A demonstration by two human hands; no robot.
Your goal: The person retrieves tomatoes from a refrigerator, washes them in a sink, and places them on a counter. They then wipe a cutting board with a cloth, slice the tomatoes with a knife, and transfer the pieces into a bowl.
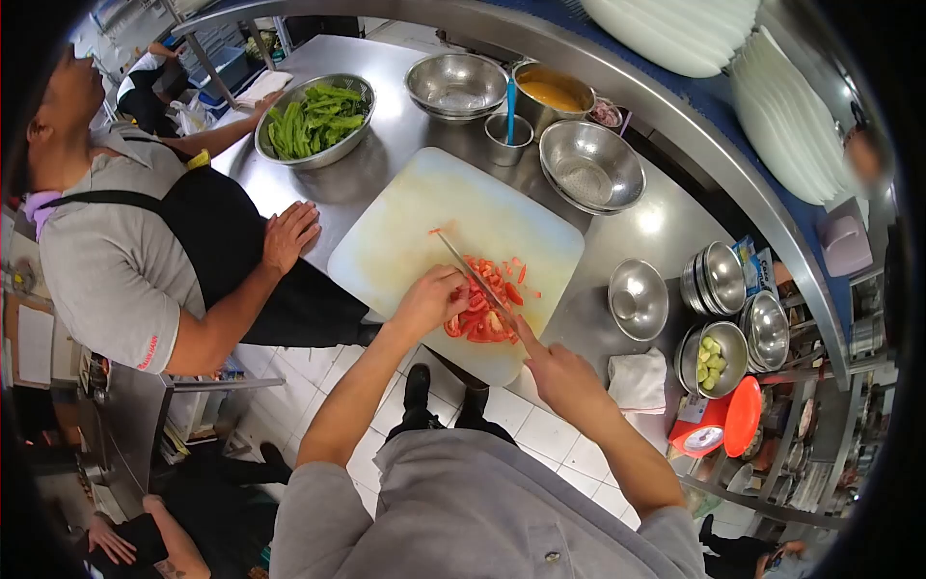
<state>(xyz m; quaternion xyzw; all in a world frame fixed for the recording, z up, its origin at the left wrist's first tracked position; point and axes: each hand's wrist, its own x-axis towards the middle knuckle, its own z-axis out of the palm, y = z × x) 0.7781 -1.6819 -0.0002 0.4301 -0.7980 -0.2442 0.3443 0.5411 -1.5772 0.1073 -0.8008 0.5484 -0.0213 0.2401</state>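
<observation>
My right hand grips the handle of a kitchen knife, whose long blade slants up and left across the chopped tomato. Curled, the fingers of my left hand rest at the left edge of the tomato pieces, close beside the blade. Whether they pinch a piece is hidden. Under the tomato lies a large white cutting board, stained faintly orange. Small diced bits are scattered right of the blade, and larger red wedges lie nearer to me.
A co-worker stands at the left, one hand at a bowl of green vegetables. Metal bowls and a pot of orange sauce stand behind the board. At right are a folded cloth, a red scale and stacked bowls.
</observation>
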